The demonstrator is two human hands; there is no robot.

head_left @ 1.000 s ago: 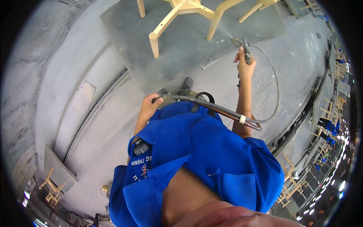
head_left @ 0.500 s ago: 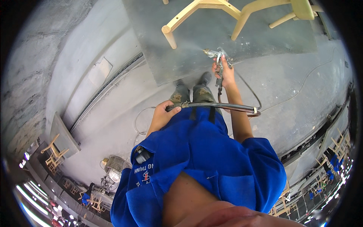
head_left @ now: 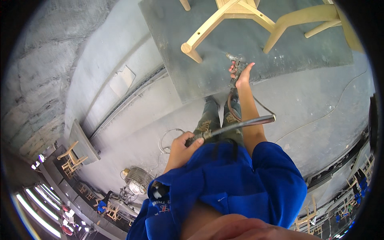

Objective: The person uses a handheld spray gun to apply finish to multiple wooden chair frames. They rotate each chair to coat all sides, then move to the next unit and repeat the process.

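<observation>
We clamp the hose point(head_left: 240, 125) in our left hand point(head_left: 186, 147), fingers closed round it | pale wooden frame point(head_left: 216, 20) over the grey board point(head_left: 188, 80) ahead of us | spray gun point(head_left: 239, 66), nozzle near that frame's leg, in our right hand point(head_left: 243, 78), fingers wrapped round its handle | second frame point(head_left: 304, 17) farthest right

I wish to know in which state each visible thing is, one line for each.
Grey metal spray gun: held, faint mist before its nozzle.
Bare right hand: closed on the gun.
Long dark flexible hose: bent, held.
Bare left hand: closed on the hose.
Pale wooden chair frame: untouched by both hands.
White strip lights: lit.
Round wire-caged fan: turning or stopped, cannot tell.
</observation>
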